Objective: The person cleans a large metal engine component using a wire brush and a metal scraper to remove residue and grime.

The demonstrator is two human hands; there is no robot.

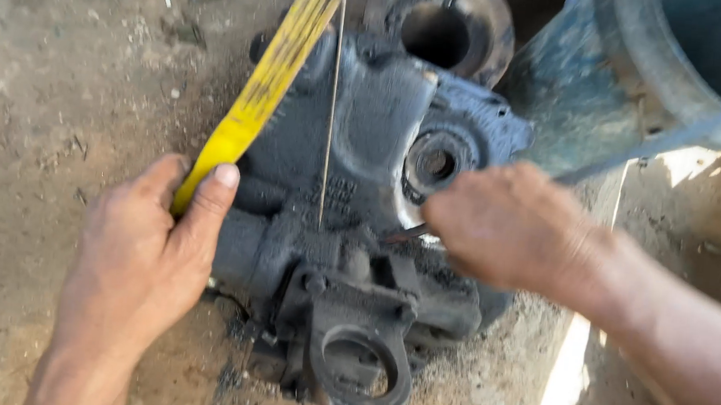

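Head camera footage is filled mostly by bare, dusty ground (59, 84), on which a heavy, grease-blackened cast metal housing (361, 186) is laid at the centre of the frame. A large blue-painted metal vessel (584, 91) is seen at two o'clock from the housing, just beside it, with its rim cut off by the frame edge. A rusty round flange (446, 28) with a dark bore is placed at twelve o'clock, close behind the housing. A ring-shaped lug (359, 369) is carried at the housing's six o'clock end, and a round bore (436, 161) with a bright rim is set into its face toward two o'clock. A yellow strap (258, 96) is stretched from twelve o'clock down to nine o'clock across the housing's upper left shoulder. The strap's lower end is gripped by the left hand (145, 252), closed around it with the thumb pressed along the edge. The right hand (505, 228) is held at three o'clock of the housing, closed on a thin dark tool (404, 232) whose tip is pointed at the casting below the bore; the tool's kind cannot be told. A thin wire (332, 101) is seen hanging upright in front of the housing.
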